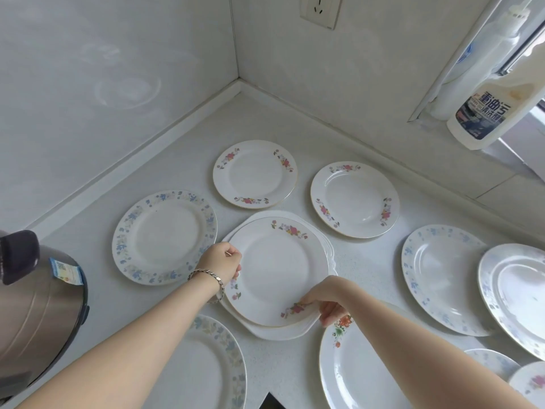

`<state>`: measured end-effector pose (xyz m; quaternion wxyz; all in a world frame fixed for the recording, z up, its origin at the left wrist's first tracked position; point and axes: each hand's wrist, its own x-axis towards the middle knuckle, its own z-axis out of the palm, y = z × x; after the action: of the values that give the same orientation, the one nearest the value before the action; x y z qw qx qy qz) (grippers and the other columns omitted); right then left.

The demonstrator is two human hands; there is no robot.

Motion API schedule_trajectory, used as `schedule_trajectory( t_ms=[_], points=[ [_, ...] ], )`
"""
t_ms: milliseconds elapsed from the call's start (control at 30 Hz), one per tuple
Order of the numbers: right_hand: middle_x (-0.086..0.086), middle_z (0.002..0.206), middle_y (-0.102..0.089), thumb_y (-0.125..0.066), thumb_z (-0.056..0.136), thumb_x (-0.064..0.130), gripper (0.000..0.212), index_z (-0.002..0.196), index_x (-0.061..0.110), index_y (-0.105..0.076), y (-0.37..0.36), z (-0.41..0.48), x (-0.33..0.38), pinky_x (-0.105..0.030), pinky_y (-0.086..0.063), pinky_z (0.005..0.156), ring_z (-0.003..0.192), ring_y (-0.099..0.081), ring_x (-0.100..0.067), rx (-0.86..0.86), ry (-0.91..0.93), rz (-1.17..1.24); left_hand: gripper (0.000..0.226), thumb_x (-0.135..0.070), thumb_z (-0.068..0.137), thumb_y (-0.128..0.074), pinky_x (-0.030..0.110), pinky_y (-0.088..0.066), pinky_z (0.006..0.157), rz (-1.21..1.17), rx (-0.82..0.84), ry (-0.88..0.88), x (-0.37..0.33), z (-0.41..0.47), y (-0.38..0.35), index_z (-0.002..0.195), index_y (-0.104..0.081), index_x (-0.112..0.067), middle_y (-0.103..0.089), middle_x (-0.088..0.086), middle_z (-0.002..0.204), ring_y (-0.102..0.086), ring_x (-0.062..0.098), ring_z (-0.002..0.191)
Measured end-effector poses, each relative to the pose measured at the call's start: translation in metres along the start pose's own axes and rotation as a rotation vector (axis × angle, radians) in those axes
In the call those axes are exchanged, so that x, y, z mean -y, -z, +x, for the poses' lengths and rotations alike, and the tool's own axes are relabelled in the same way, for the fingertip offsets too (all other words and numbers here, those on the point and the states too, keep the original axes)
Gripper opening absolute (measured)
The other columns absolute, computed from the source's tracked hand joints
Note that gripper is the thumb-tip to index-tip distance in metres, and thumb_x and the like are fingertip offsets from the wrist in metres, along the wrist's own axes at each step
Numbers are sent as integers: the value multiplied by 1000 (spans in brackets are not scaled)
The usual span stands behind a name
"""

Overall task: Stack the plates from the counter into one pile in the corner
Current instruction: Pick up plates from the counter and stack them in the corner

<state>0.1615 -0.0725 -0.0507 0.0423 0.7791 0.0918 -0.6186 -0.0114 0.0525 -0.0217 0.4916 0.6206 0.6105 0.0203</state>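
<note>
Both grips pinched the pink-flowered plate (277, 270): left hand (222, 262) at nine o'clock, right hand (327, 304) at five. Glazed china, probably slippery and breakable; rim holds suited it.

A home kitchen. Flowered plates (255, 174) lie on a pale counter (188, 160) in a white-walled corner with a socket (320, 10). A steel cooker (35, 305) stands left, and a cleaner bottle (486, 110) sits on the sill.
</note>
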Motion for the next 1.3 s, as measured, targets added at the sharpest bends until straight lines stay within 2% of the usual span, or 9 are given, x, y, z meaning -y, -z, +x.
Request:
schedule_trajectory(
  t_ms=[133, 267, 467, 600, 767, 900, 967, 1100, 1300],
  points=[
    [-4, 42, -55, -59, 85, 30, 30, 71, 4, -54, 22, -5, -9, -17, -46, 34, 26, -51, -13, -99, 39, 109, 19, -7, 87, -44, 24, -45, 58, -6, 14, -10, -14, 10, -5, 72, -53, -14, -57, 2, 61, -54, 15, 51],
    [-8, 56, -53, -48, 90, 31, 32, 75, 4, -52, 61, 12, -23, -19, -42, 41, 40, -50, -18, -407, 98, 589, 20, -9, 87, -44, 20, -42, 55, 51, -6, -43, -25, 21, -7, 70, -53, -16, -58, -1, 61, -56, 12, 53],
    [-16, 129, -58, -49, 95, 19, 44, 135, 3, -42, 100, 46, -11, -30, -57, 81, 116, -60, -28, -257, 131, 1461, 23, -8, 86, -45, 25, -47, 63, 65, -28, -55, -26, 25, -2, 67, -52, -18, -59, -1, 60, -56, 14, 54],
    [-9, 123, -62, -51, 94, 18, 44, 136, 8, -43, 111, 55, -2, -31, -51, 93, 110, -63, -22, -230, 175, 1580, 19, -10, 88, -46, 18, -42, 56, 97, -47, -60, -22, 20, 5, 71, -53, -15, -59, -3, 61, -57, 11, 54],
    [-6, 54, -65, -48, 93, 2, 39, 132, 5, -48, 109, 57, -8, -34, -49, 96, 61, -64, -16, -267, 205, 1614, 19, -8, 88, -48, 19, -38, 51, 59, -56, -22, -14, 15, 8, 72, -55, -15, -60, 0, 61, -57, 12, 53],
    [-19, 117, -66, -40, 95, -1, 39, 134, -1, -40, 110, 46, -18, -34, -45, 101, 125, -52, -28, -344, 332, 1542, 19, -6, 88, -48, 21, -40, 51, 3, -68, 14, -7, 13, 12, 72, -55, -14, -59, 1, 60, -57, 14, 50],
    [-23, 131, -52, -43, 92, -3, 30, 122, 1, -47, 111, 41, -26, -32, -51, 89, 117, -56, -30, -405, 354, 1542, 21, -6, 88, -48, 21, -40, 51, -29, -67, 24, -3, 10, 15, 71, -56, -14, -59, 1, 60, -57, 11, 45],
    [-13, 91, -60, -48, 88, -9, 20, 75, 5, -52, 104, 21, -48, -24, -59, 58, 70, -65, -20, -457, 428, 1545, 21, -5, 88, -47, 22, -40, 54, -48, -80, 27, 5, 5, 21, 73, -59, -14, -61, 2, 62, -59, 13, 52],
    [-1, 54, -71, -47, 89, -8, 17, 85, 4, -57, 65, -10, -70, -20, -56, 46, 48, -69, -10, -221, 490, 1415, 27, -4, 88, -46, 21, -38, 50, -60, -100, 50, 24, -3, 30, 66, -55, -16, -60, 4, 60, -57, 16, 52]
  ],
)
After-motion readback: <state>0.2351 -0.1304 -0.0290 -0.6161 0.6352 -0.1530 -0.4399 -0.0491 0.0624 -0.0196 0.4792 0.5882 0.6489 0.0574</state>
